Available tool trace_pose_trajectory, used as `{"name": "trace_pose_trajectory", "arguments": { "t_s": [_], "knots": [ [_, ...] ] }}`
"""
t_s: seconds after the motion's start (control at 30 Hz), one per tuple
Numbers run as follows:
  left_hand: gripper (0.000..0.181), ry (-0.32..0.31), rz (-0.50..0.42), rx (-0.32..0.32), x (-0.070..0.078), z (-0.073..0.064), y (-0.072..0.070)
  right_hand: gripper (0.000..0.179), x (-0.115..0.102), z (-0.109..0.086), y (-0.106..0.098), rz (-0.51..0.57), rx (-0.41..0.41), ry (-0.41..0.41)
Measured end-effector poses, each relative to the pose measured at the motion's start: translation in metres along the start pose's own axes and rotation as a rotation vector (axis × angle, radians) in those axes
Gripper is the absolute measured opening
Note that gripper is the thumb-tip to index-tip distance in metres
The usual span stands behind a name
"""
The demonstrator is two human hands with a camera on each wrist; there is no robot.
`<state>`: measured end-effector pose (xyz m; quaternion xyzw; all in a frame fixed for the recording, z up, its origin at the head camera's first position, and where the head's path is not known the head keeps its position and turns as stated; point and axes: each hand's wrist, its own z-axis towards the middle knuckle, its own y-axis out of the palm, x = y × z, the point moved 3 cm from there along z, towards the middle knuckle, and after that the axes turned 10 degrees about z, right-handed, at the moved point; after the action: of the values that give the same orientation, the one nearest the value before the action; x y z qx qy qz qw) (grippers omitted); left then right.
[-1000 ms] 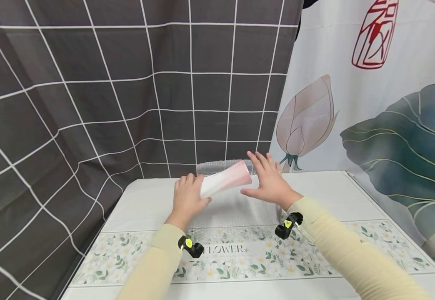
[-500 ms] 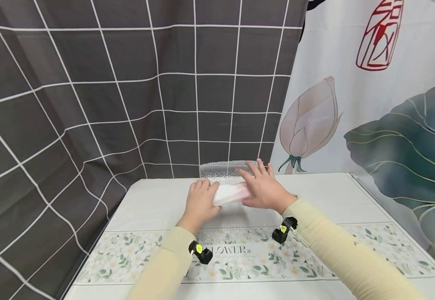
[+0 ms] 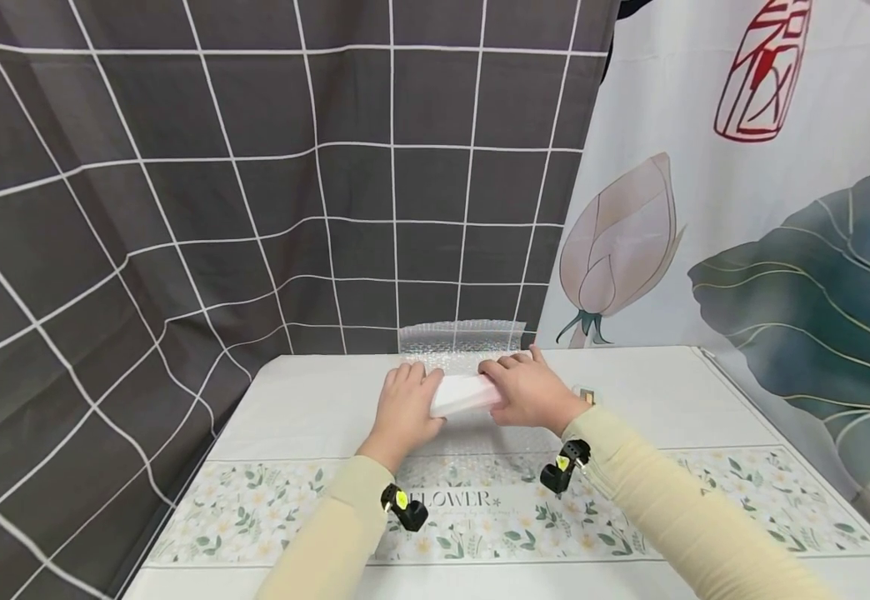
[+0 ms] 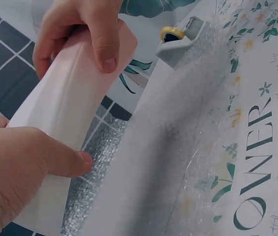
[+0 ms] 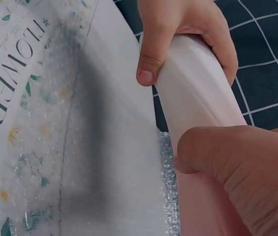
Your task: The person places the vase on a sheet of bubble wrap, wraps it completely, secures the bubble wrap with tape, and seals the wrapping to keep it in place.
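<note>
A faceted vase (image 3: 459, 395), white fading to pink at one end, lies sideways between both hands above the table. My left hand (image 3: 407, 406) grips its white end, the thumb along the near side in the left wrist view. Around the pink end my right hand (image 3: 528, 389) curls, with its thumb (image 4: 107, 54) pressed on the surface. Beneath the vase a sheet of clear bubble wrap (image 3: 457, 337) is spread, its far end hanging past the table's back edge. The vase's underside is hidden.
A small grey tape dispenser (image 4: 183, 44) with a yellow-rimmed roll sits beside the bubble wrap, mostly behind my right wrist in the head view. The white table (image 3: 315, 408) has a printed flower band. A dark grid curtain (image 3: 255, 183) hangs behind it.
The right hand, spread and apart from the vase one second ago, has come in and taken hold of its pink end. The vase has turned more level and come lower.
</note>
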<state>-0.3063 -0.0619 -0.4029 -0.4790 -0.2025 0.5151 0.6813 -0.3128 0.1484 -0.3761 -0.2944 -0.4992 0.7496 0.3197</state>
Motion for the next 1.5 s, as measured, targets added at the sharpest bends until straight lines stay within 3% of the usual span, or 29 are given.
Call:
{"name": "trace_pose_trajectory", "arguments": {
  "t_s": [0.57, 0.8, 1.5],
  "knots": [
    [0.069, 0.018, -0.068, -0.077, 0.005, -0.005, 0.018, 0.061, 0.005, -0.009, 0.021, 0.023, -0.031, 0.038],
    [0.067, 0.021, -0.117, -0.09, 0.008, -0.01, 0.024, 0.061, 0.009, -0.013, 0.032, 0.04, -0.08, 0.068],
    [0.069, 0.008, -0.091, -0.159, 0.012, -0.016, 0.037, 0.06, 0.012, -0.02, 0.056, 0.063, -0.074, 0.086]
  ]
}}
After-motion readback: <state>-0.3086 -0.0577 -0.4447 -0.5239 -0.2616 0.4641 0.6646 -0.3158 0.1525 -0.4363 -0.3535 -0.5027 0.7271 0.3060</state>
